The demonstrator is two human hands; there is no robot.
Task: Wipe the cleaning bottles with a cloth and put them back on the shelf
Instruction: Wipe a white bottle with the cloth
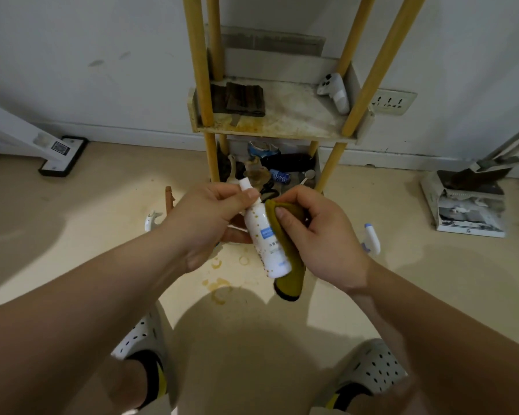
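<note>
Over the floor, just before the shelf (282, 124), your left hand (213, 217) grips the white bottle (267, 244) near its cap, leaving the body exposed. Your right hand (321, 235) pinches the olive cloth (288, 274) against the bottle's side, apparently to rub it.

the bottle (267, 235) label's print is too small to read; shelf (270, 127) posts run off the top edge.
</note>
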